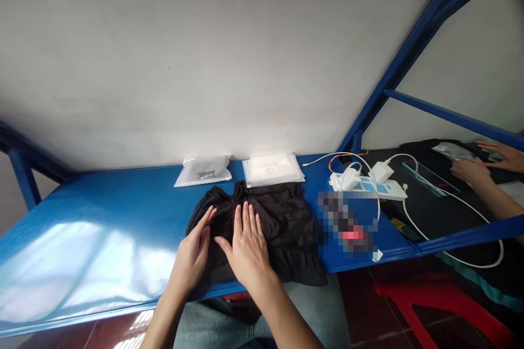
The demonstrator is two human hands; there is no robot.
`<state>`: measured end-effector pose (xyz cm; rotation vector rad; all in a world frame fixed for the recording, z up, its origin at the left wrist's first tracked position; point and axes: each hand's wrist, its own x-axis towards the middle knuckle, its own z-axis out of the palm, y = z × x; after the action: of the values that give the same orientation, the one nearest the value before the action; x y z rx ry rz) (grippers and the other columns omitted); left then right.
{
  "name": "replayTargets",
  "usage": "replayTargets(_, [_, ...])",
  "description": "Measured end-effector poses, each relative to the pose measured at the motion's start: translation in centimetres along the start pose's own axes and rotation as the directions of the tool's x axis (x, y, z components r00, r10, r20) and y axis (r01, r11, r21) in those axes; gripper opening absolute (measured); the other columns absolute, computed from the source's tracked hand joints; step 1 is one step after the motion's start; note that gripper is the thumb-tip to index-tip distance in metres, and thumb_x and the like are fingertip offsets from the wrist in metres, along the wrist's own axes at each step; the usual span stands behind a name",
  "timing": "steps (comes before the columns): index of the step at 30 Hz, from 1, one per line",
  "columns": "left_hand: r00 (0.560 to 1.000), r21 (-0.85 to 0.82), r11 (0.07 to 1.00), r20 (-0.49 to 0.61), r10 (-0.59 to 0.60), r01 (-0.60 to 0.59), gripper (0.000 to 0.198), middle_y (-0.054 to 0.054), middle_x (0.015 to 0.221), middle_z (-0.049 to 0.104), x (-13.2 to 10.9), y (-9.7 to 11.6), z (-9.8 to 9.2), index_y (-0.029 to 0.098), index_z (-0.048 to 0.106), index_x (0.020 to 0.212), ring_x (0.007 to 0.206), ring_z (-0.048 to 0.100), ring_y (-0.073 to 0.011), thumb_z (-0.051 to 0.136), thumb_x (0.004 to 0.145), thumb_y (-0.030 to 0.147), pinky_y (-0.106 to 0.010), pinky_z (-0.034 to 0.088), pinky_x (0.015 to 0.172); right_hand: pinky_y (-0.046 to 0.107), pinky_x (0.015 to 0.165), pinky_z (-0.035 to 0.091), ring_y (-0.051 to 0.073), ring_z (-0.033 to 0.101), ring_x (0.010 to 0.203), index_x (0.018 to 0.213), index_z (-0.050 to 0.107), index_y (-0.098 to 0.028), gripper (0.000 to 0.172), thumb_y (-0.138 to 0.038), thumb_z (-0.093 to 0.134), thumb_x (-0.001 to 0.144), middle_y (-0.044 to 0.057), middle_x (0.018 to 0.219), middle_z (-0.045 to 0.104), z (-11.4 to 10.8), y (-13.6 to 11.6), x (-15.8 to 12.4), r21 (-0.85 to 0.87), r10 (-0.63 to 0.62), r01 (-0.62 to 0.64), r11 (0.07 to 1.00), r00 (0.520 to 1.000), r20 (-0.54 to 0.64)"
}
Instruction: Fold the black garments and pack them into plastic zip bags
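A crumpled black garment (290,229) lies on the blue tabletop (123,202) in front of me, its lower edge hanging over the near side. My right hand (249,242) rests flat on the middle of the cloth, fingers stretched out and thumb spread to the left. At the garment's left part, my left hand (195,248) stands tilted on its side, fingers extended and touching the fabric. Neither hand grips anything that I can see.
Behind the garment lie a clear plastic bag (204,170) and a white packet (273,169). To the right are a power strip (387,188) with white cables, a pixelated item (347,223) and blue frame bars. Another person's hands (475,172) show far right.
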<state>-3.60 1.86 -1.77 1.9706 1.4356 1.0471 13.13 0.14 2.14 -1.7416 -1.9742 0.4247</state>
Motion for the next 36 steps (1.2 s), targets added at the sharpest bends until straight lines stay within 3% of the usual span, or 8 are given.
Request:
replayTargets(4, [0.999,0.029,1.000,0.043,0.004,-0.005,0.053,-0.007,0.152,0.058,0.1,0.0,0.2,0.024,0.041,0.158,0.142,0.053,-0.0240,0.036,0.107,0.040,-0.042,0.047,0.117,0.055,0.127,0.026,0.034,0.017,0.158,0.161,0.027,-0.002,0.075,-0.045,0.052,0.103,0.024,0.167,0.018,2.0,0.9,-0.4,-0.033,0.026,-0.027,0.999,0.999,-0.026])
replayTargets(11, [0.995,0.103,0.991,0.053,0.083,-0.088,0.051,-0.008,0.152,0.057,0.0,-0.2,0.3,0.022,0.043,0.156,0.141,0.054,-0.0230,0.035,0.107,0.033,-0.042,0.048,0.116,0.055,0.124,0.031,0.031,0.022,0.157,0.164,0.024,-0.013,0.062,-0.022,0.042,0.105,0.020,0.169,0.023,1.2,1.3,-0.3,0.087,0.008,-0.004,0.996,0.999,-0.048])
replayTargets(17, [0.952,0.283,0.912,0.165,0.260,-0.298,0.048,-0.006,0.149,0.060,0.1,-0.1,0.3,0.025,0.052,0.151,0.139,0.056,-0.0239,0.041,0.104,0.025,-0.044,0.050,0.114,0.044,0.117,0.046,0.023,0.042,0.150,0.161,0.036,-0.025,0.064,-0.007,0.030,0.100,0.010,0.163,0.042,-2.8,3.8,0.4,0.371,-0.047,0.091,0.924,0.991,-0.126])
replayTargets(21, [0.929,0.341,0.868,0.207,0.307,-0.362,0.047,-0.007,0.148,0.061,0.2,-0.2,0.3,0.022,0.054,0.149,0.140,0.055,-0.0251,0.040,0.104,0.026,-0.045,0.052,0.112,0.042,0.118,0.046,0.023,0.052,0.143,0.150,0.053,-0.025,0.049,-0.020,0.036,0.105,0.008,0.155,0.055,-5.5,4.0,0.7,0.348,-0.039,0.129,0.929,0.966,-0.254])
replayTargets(25, [0.932,0.387,0.849,0.196,0.304,-0.359,0.049,-0.008,0.147,0.061,0.3,-0.7,0.6,0.020,0.050,0.152,0.139,0.056,-0.0261,0.039,0.104,0.028,-0.046,0.050,0.113,0.046,0.114,0.050,0.032,0.052,0.142,0.155,0.046,-0.013,0.055,-0.030,0.049,0.103,0.019,0.155,0.051,-3.5,1.2,0.0,0.212,-0.029,0.044,0.976,0.997,-0.073])
replayTargets(30, [0.937,0.520,0.780,0.233,0.262,-0.348,0.053,-0.008,0.153,0.055,0.1,-0.6,1.0,0.022,0.045,0.156,0.146,0.046,-0.0309,0.039,0.104,0.030,-0.061,0.028,0.124,0.051,0.108,0.054,0.039,0.045,0.145,0.157,0.041,-0.009,0.059,-0.013,0.050,0.099,0.026,0.161,0.039,-0.1,-0.1,-0.3,0.058,0.043,-0.046,0.997,0.997,0.064])
replayTargets(33, [0.936,0.523,0.779,0.243,0.253,-0.346,0.053,-0.007,0.154,0.053,0.1,-0.5,1.0,0.022,0.044,0.157,0.147,0.046,-0.0294,0.038,0.105,0.030,-0.058,0.029,0.124,0.049,0.106,0.056,0.034,0.053,0.141,0.157,0.043,-0.016,0.057,-0.009,0.040,0.100,0.022,0.158,0.046,-1.1,0.9,0.2,0.130,0.004,-0.009,0.991,0.999,0.036])
replayTargets(36, [0.937,0.510,0.789,0.241,0.253,-0.344,0.052,-0.006,0.154,0.053,0.2,-0.5,0.8,0.023,0.044,0.156,0.146,0.046,-0.0290,0.037,0.105,0.030,-0.057,0.031,0.123,0.043,0.114,0.050,0.025,0.055,0.141,0.152,0.050,-0.020,0.051,-0.015,0.038,0.103,0.012,0.151,0.058,-3.8,2.6,0.5,0.321,-0.040,0.062,0.945,0.996,-0.076])
